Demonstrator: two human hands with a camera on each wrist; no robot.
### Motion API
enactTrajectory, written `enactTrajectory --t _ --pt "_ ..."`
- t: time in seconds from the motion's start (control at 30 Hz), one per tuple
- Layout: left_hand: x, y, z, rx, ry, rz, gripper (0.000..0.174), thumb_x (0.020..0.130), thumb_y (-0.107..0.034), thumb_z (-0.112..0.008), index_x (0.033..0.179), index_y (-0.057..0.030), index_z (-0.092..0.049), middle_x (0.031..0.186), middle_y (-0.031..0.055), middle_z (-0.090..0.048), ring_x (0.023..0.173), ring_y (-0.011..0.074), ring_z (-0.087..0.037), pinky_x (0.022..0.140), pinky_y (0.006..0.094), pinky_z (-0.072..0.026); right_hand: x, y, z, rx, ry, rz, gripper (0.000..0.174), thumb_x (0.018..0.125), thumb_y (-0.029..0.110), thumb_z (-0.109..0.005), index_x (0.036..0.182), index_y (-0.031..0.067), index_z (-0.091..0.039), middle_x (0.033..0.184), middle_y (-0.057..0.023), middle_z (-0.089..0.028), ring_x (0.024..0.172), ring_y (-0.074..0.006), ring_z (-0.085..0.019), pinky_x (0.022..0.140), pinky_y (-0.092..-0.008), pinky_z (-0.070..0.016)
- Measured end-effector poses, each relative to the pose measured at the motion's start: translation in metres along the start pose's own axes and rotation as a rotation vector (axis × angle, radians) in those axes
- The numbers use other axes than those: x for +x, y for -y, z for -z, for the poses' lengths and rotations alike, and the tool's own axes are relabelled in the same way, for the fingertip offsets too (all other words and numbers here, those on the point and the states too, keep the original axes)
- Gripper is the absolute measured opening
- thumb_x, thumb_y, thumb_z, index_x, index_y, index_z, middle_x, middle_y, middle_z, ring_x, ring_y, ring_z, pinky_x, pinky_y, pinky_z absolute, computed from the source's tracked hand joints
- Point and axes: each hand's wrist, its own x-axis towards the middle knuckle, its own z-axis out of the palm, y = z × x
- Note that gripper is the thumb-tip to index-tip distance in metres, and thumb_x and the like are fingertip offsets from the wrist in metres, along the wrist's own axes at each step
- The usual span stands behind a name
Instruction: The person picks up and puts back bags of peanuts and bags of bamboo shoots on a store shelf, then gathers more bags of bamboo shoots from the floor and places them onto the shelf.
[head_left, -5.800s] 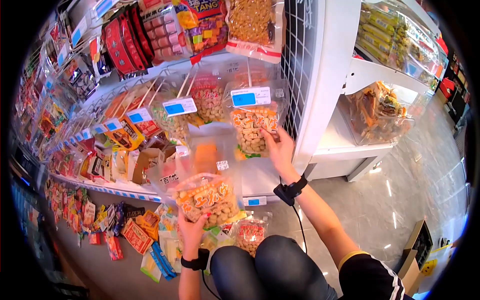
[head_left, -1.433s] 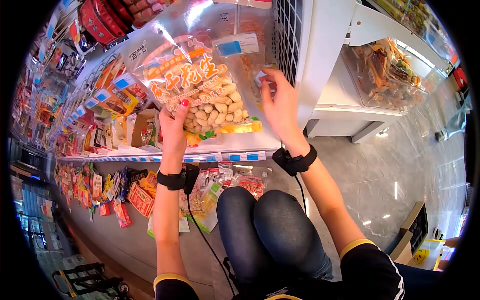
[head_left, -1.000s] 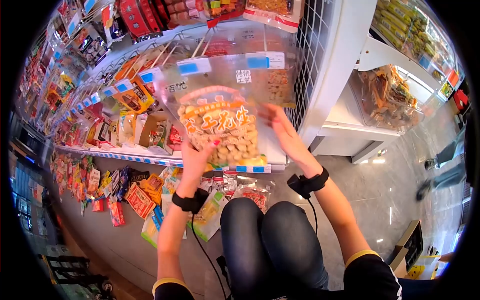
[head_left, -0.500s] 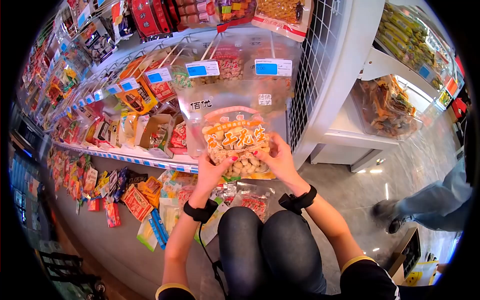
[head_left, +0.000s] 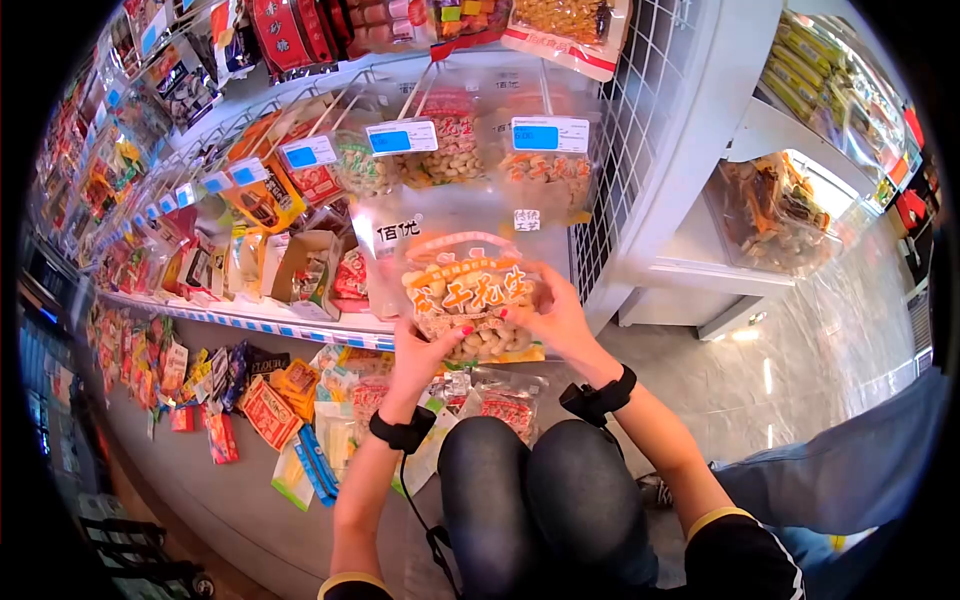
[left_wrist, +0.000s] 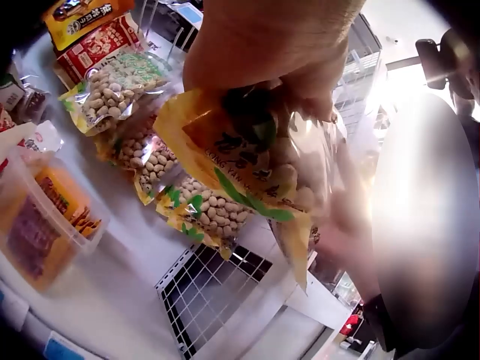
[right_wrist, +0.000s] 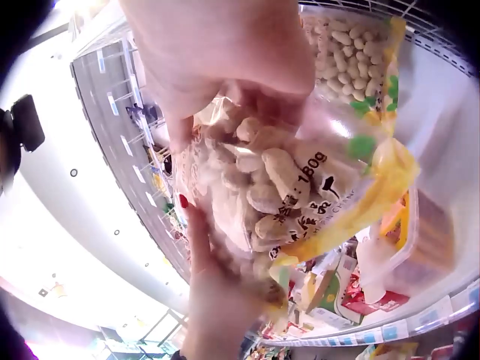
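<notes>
In front of the shelf, both hands hold up a clear bag of peanuts in the shell (head_left: 485,345), its orange-lettered front facing the head camera. My left hand (head_left: 418,358) grips the lower left corner, thumb on the front. The right hand (head_left: 560,318) grips the right side, its thumb also on the front. In the right wrist view the bag (right_wrist: 281,180) shows its weight print and yellow lower edge. Directly behind it, similar peanut bags (head_left: 550,172) hang on hooks behind price tags (head_left: 549,135).
A white wire grid (head_left: 640,130) and post close off the shelf's right end. Left along the shelf stand an open carton (head_left: 305,265) and other snack packets. Many packets (head_left: 270,410) lie on the floor. Another person's leg (head_left: 840,460) is close on the right.
The right hand has left the hanging bag and now grips the peanut bag with the left hand. That bag came up toward the head camera, then back. Another person has walked in from the right.
</notes>
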Motion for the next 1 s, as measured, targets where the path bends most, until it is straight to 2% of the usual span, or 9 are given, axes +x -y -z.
enactTrajectory --t 0.13,0.23,0.37,0.57,0.6,0.67,0.83,0.9,1.0 --pt "0.006 0.009 0.013 -0.01 0.022 0.009 0.046 0.073 -0.004 -0.073 0.112 0.0052 -0.051 0.104 0.0084 -0.062 0.089 0.0134 -0.06 0.079 0.0273 -0.0491 0.014 -0.012 -0.007 -0.052 -0.046 0.065 0.053 0.075 0.007 -0.072 0.12 -0.0022 -0.045 0.106 -0.0083 -0.059 0.093 -0.0134 -0.058 0.08 -0.0269 -0.0481" --pt "0.011 0.023 0.034 -0.015 0.055 0.157 0.067 0.071 -0.01 -0.075 0.125 0.0053 -0.039 0.118 0.0119 -0.054 0.104 0.0171 -0.054 0.089 0.0311 -0.0441 0.027 -0.008 -0.013 -0.09 -0.069 0.116 0.052 0.073 0.007 -0.073 0.118 -0.003 -0.048 0.109 -0.0079 -0.058 0.096 -0.0135 -0.057 0.082 -0.0264 -0.0472" --pt "0.026 0.007 0.065 0.083 0.116 -0.035 0.093 0.067 -0.022 -0.078 0.137 0.0024 -0.022 0.137 0.016 -0.036 0.128 0.0227 -0.032 0.107 0.0389 -0.0217 0.027 -0.001 -0.015 -0.122 -0.182 0.123 0.053 0.071 0.007 -0.074 0.116 -0.0031 -0.049 0.112 -0.0079 -0.057 0.099 -0.0134 -0.056 0.084 -0.0265 -0.0464" --pt "0.027 -0.038 0.125 0.311 0.122 -0.049 0.079 0.071 -0.019 -0.072 0.135 -0.0039 -0.03 0.132 0.0128 -0.043 0.125 0.0246 -0.037 0.103 0.0391 -0.0282 -0.005 0.017 0.012 -0.107 -0.358 -0.003 0.051 0.069 0.006 -0.076 0.113 -0.0002 -0.053 0.105 -0.0066 -0.058 0.084 -0.0109 -0.055 0.072 -0.0237 -0.0475" --pt "0.028 -0.036 0.131 0.346 0.095 -0.05 0.077 0.071 -0.018 -0.071 0.135 -0.0036 -0.031 0.131 0.012 -0.045 0.125 0.024 -0.038 0.103 0.0392 -0.0291 -0.005 0.024 0.017 -0.391 -0.299 0.15 0.049 0.069 0.004 -0.076 0.112 -0.0004 -0.054 0.101 -0.0069 -0.059 0.085 -0.0111 -0.057 0.071 -0.0235 -0.0481" --pt "0.034 -0.037 0.133 0.392 0.089 -0.018 0.065 0.074 -0.013 -0.068 0.13 -0.003 -0.037 0.126 0.0102 -0.05 0.12 0.0225 -0.043 0.1 0.0389 -0.0325 -0.004 0.029 0.015 -0.069 -0.28 0.171 0.044 0.07 0.002 -0.074 0.109 -0.0008 -0.056 0.097 -0.007 -0.061 0.087 -0.0126 -0.058 0.073 -0.0246 -0.0486" --pt "0.037 -0.011 0.12 0.435 0.061 0.028 0.053 0.078 -0.011 -0.066 0.125 -0.0032 -0.043 0.119 0.0108 -0.054 0.112 0.0205 -0.05 0.095 0.0357 -0.0379 -0.007 0.0 0.041 -0.209 -0.17 -0.057 0.037 0.071 0.001 -0.072 0.105 -0.0011 -0.058 0.096 -0.0083 -0.063 0.09 -0.0128 -0.058 0.078 -0.0256 -0.0477" --pt "0.037 -0.011 0.109 0.414 0.051 0.058 0.05 0.077 -0.009 -0.066 0.122 -0.0019 -0.045 0.114 0.0108 -0.058 0.108 0.019 -0.053 0.093 0.0328 -0.0403 0.0 -0.01 0.047 -0.467 -0.097 0.004 0.038 0.071 0.003 -0.074 0.104 -0.002 -0.058 0.099 -0.0079 -0.063 0.09 -0.0116 -0.058 0.081 -0.0271 -0.0464" --pt "0.026 -0.02 0.103 0.433 0.004 0.07 0.047 0.077 -0.006 -0.064 0.121 -0.0015 -0.046 0.109 0.0098 -0.06 0.103 0.0179 -0.056 0.092 0.0325 -0.0406 -0.005 -0.041 0.049 -0.293 -0.123 -0.099 0.038 0.071 0.006 -0.074 0.104 -0.0023 -0.058 0.1 -0.0067 -0.062 0.09 -0.0122 -0.058 0.082 -0.0279 -0.0458"
